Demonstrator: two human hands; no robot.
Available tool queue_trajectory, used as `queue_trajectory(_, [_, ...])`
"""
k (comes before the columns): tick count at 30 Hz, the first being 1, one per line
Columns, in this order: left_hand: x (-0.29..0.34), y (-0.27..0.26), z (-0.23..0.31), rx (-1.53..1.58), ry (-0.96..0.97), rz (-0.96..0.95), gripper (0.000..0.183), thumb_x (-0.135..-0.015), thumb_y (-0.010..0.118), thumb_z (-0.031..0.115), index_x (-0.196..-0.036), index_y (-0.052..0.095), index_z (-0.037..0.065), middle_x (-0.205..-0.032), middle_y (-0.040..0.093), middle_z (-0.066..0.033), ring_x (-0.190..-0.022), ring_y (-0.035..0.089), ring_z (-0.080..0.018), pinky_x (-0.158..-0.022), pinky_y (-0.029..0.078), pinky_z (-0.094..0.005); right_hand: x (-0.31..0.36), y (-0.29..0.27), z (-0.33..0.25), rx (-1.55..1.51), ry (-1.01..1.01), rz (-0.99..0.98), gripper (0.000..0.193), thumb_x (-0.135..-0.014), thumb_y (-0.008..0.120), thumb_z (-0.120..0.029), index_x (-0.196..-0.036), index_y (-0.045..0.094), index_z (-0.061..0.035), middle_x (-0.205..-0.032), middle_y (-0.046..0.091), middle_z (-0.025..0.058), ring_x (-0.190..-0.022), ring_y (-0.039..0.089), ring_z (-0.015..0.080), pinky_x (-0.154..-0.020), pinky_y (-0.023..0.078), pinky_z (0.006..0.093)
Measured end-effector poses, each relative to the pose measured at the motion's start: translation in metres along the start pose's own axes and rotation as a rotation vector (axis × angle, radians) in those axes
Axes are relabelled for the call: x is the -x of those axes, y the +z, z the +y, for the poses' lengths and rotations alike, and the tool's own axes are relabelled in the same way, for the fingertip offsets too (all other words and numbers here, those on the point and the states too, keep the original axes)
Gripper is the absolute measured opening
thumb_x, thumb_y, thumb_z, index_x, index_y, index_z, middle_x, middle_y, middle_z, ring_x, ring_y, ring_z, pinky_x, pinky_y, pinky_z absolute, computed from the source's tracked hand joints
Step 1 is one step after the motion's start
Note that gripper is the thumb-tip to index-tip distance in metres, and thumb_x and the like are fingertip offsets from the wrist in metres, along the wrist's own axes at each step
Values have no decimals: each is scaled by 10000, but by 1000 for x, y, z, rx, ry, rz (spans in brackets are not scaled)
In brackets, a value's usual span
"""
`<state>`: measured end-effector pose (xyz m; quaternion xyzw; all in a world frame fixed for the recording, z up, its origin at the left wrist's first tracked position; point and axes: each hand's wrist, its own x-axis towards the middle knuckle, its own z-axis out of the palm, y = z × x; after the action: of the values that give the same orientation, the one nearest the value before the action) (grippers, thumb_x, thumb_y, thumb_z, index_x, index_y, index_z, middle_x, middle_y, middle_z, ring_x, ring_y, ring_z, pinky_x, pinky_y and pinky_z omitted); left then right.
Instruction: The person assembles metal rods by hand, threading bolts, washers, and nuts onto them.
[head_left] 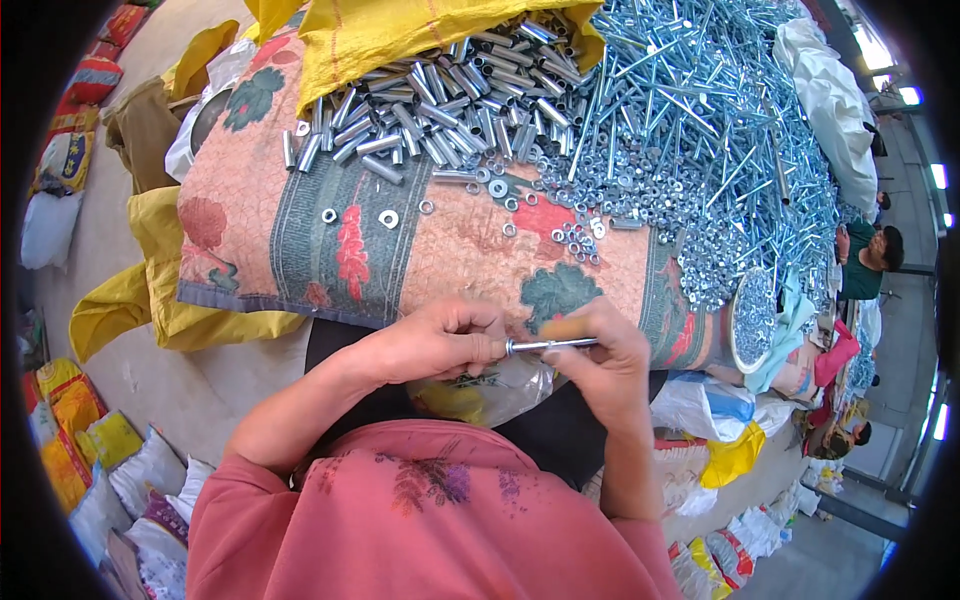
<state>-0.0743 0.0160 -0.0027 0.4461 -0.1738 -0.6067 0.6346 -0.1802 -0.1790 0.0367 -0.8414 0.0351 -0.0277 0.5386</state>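
Observation:
In front of my chest, a thin metal bolt [552, 345] lies nearly level between my two hands. A wider ring, like a nut or washer, sits at its left end. My left hand [450, 338] is closed, its thumb and fingers pinching that left end. My right hand [608, 350] is curled around the other end; its fingers are slightly blurred. Beyond my hands, metal sleeves [437, 120] lie heaped on a patterned cloth [455, 265]. Beside them are loose nuts [710, 265], several washers [388, 218] and a large pile of long bolts [690, 100].
A yellow woven sack [400, 40] covers part of the sleeves. At the right, a white-rimmed bowl [737, 335] holds small metal parts. Filled sacks [150, 475] lie on the floor at the left. Another person [868, 262] is at the far right.

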Motion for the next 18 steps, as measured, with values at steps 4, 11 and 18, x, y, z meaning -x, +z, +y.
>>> queue_trajectory(4, [-4, 9, 8, -145, 112, 97, 118, -855, 546, 138, -820, 519, 29, -633, 483, 5, -529, 429, -45, -462, 333, -205, -1, 16, -3, -375, 141, 149, 121, -727, 662, 41, -836, 613, 19, -797, 559, 37, -659, 526, 101, -546, 426, 226])
queue_trajectory(11, [-24, 22, 4, -16, 114, 157, 293, -882, 533, 179, -1122, 460, 26, -693, 465, 5, -557, 398, -37, -463, 308, -181, -2, 38, 8, -859, 191, 368, 274, -811, 595, 20, -1074, 517, 21, -830, 582, 76, -620, 542, 113, -535, 458, 232])
queue_trajectory(18, [-21, 23, -4, 27, 164, 80, 286, -937, 444, 303, -991, 481, 24, -668, 441, 3, -517, 372, -49, -450, 291, -205, -5, 25, 3, -687, 148, 394, 147, -845, 597, -44, -972, 575, 26, -774, 576, 44, -622, 535, 94, -563, 452, 207])
